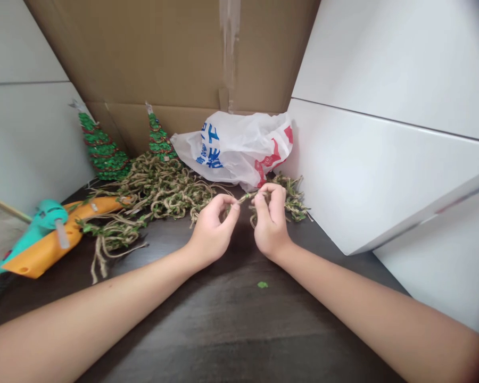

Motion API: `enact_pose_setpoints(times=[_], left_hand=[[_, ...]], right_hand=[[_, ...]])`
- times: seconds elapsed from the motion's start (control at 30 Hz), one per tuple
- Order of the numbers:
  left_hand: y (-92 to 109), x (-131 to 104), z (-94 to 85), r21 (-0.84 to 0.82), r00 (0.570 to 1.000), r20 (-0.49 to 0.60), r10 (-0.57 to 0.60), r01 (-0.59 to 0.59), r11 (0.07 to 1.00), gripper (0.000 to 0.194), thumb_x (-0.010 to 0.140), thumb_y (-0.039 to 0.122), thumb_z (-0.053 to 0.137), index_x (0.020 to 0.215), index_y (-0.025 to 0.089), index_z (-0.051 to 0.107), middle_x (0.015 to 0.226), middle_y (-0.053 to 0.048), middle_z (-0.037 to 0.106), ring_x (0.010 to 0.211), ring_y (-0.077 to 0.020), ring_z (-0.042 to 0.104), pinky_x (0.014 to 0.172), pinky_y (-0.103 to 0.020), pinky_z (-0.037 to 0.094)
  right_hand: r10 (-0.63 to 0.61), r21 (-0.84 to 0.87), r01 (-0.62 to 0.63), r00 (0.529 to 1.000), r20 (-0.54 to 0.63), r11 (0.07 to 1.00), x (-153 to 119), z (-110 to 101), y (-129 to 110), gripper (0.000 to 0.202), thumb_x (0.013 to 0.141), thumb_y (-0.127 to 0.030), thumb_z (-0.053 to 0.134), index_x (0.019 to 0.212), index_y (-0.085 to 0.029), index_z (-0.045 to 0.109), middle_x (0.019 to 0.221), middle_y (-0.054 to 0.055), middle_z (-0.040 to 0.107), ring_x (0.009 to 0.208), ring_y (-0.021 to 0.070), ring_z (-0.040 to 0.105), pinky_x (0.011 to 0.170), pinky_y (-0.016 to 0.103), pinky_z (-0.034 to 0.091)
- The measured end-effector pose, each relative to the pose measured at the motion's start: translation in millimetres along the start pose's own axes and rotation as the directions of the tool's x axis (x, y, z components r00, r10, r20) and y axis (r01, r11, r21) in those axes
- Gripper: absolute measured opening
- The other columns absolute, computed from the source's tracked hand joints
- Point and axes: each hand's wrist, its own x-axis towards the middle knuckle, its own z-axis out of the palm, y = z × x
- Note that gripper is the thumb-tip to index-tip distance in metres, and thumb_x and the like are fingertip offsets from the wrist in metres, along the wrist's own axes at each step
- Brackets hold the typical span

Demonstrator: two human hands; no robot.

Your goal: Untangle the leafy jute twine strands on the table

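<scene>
A thin length of brown twine with green leaves (245,198) is stretched between my two hands, above the dark tabletop. My left hand (216,226) pinches it between thumb and fingertips. On the other side my right hand (270,221) is closed on the same twine, thumb against the bent fingers. Behind my left hand spreads a tangled heap of leafy twine (163,186). A smaller bunch of leafy twine (294,197) lies just beyond my right hand. One green leaf (262,285) rests loose on the table in front of my hands.
A white plastic bag (239,143) with blue and red print lies at the back. Two small green Christmas trees (104,146) stand back left. A teal glue gun (43,221) sits on an orange holder (51,250) at left. Cardboard (143,53) and white panels (367,170) wall the table.
</scene>
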Motion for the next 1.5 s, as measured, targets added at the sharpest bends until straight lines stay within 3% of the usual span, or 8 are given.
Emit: enact_pose_setpoints(times=[0.13,0.23,0.57,0.83,1.0,1.2,1.4,1.5], left_hand=[[-3.8,0.8,-0.6,0.052,0.997,-0.052,0.057,-0.054,0.997,0.017,0.095,0.032,0.057,0.104,0.018,0.061,0.101,-0.005,0.067,0.091,-0.0176,0.061,0.08,-0.029,0.049],[-5.7,0.3,-0.7,0.024,0.996,-0.062,0.06,-0.058,0.998,0.018,0.095,0.03,0.057,0.108,0.019,0.06,0.108,-0.007,0.066,0.101,-0.0189,0.061,0.087,-0.031,0.05],[-4.7,1.4,0.6,-0.056,1.0,0.007,-0.014,0.014,0.998,0.022,0.097,0.034,0.052,0.109,0.017,0.059,0.085,-0.003,0.063,0.074,-0.0148,0.058,0.071,-0.028,0.048],[7.0,-4.2,-2.8,-0.015,0.987,0.126,0.101,-0.1,0.995,0.026,0.097,0.034,0.051,0.079,0.017,0.059,0.069,0.001,0.056,0.066,-0.0127,0.051,0.066,-0.026,0.043],[10.4,-14.3,-5.3,-0.057,0.95,0.164,0.265,-0.259,0.964,0.022,0.097,0.033,0.051,0.088,0.016,0.062,0.074,0.0,0.055,0.065,-0.0114,0.049,0.065,-0.025,0.044],[2.4,-8.1,-1.4,-0.095,0.989,0.084,0.121,-0.113,0.989,0.035,0.099,0.039,0.047,0.121,0.016,0.063,0.066,0.002,0.052,0.06,-0.0128,0.049,0.06,-0.026,0.045],[1.6,0.4,-1.3,-0.197,1.0,0.019,0.003,0.001,0.98,0.025,0.098,0.034,0.046,0.101,0.016,0.063,0.064,0.003,0.048,0.057,-0.011,0.048,0.054,-0.023,0.042],[2.7,0.5,-1.3,-0.216,0.999,0.017,-0.03,0.033,0.976,0.021,0.097,0.032,0.047,0.088,0.017,0.058,0.064,0.003,0.047,0.056,-0.0104,0.047,0.052,-0.022,0.042]], right_hand=[[-0.103,-0.167,0.104,0.995,0.018,0.98,-1.6,2.6,-11.9,0.039,0.089,-0.021,0.055,0.127,-0.028,0.05,0.136,0.011,0.045,0.131,0.0266,0.043,0.113,0.05,0.033],[-0.056,-0.195,0.084,0.988,0.144,0.977,-1.6,3.1,-16.9,0.026,0.093,-0.02,0.05,0.116,-0.028,0.059,0.126,0.007,0.059,0.123,0.0254,0.053,0.11,0.049,0.032],[0.039,0.154,-0.061,0.989,0.141,0.986,0.0,0.0,-9.7,0.021,0.101,-0.034,0.042,0.087,-0.022,0.054,0.078,0.0,0.057,0.072,0.0152,0.054,0.072,0.03,0.044],[0.164,0.243,-0.189,0.979,0.122,0.951,3.8,1.9,-5.7,0.023,0.099,-0.034,0.041,0.082,-0.022,0.051,0.072,-0.001,0.052,0.064,0.0139,0.051,0.063,0.028,0.044],[-0.008,0.134,-0.036,0.95,0.311,0.99,3.7,1.7,-6.9,0.017,0.095,-0.029,0.046,0.082,-0.021,0.054,0.086,0.003,0.062,0.082,0.0171,0.057,0.077,0.031,0.047],[0.053,0.092,-0.088,0.944,0.325,0.992,1.0,3.5,-6.3,0.024,0.1,-0.031,0.043,0.08,-0.022,0.053,0.075,0.001,0.06,0.076,0.017,0.059,0.076,0.032,0.049],[0.061,0.112,-0.09,0.968,0.245,0.99,-0.5,6.0,-5.3,0.022,0.1,-0.029,0.044,0.115,-0.022,0.059,0.101,0.006,0.069,0.09,0.0185,0.064,0.083,0.035,0.052],[0.043,0.112,-0.076,0.962,0.271,0.991,-0.5,6.7,-4.3,0.023,0.099,-0.029,0.046,0.111,-0.021,0.063,0.109,0.007,0.07,0.097,0.0198,0.065,0.087,0.036,0.053]])
